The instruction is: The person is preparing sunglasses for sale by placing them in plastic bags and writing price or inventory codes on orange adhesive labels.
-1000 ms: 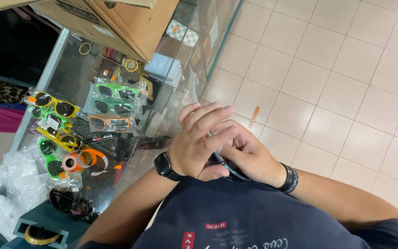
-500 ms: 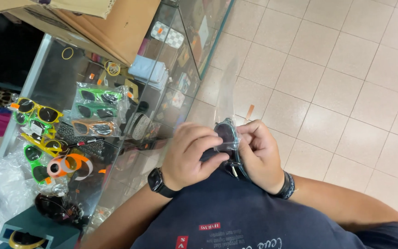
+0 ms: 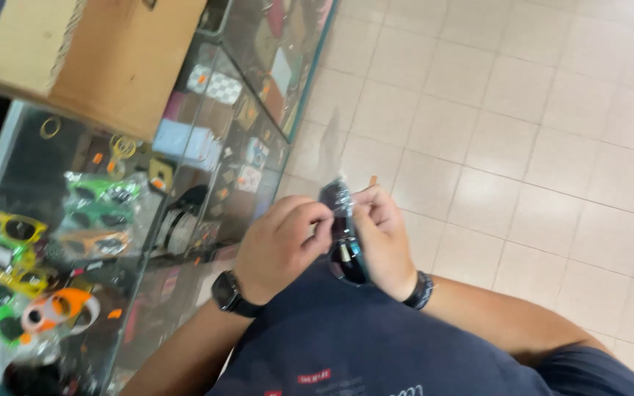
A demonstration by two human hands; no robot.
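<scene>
Both my hands hold a pair of dark sunglasses (image 3: pixel 343 246) in a clear plastic sleeve, close in front of my chest. My left hand (image 3: pixel 280 246), with a black watch on the wrist, pinches the sleeve near its top. My right hand (image 3: pixel 383 238), with a dark bracelet on the wrist, grips the sunglasses from the other side. One dark lens shows below my fingers.
A glass display counter (image 3: pixel 185 220) stands at my left, with small goods inside. Several bright yellow, green and orange sunglasses (image 3: pixel 16 235) lie on its top. A cardboard box (image 3: pixel 104 59) sits on the counter further away. Beige tiled floor (image 3: pixel 537 147) stretches to my right.
My hands have lifted apart from a clasped pose and now hold the wrapped sunglasses up between them. The view has shifted, so the counter sits further left.
</scene>
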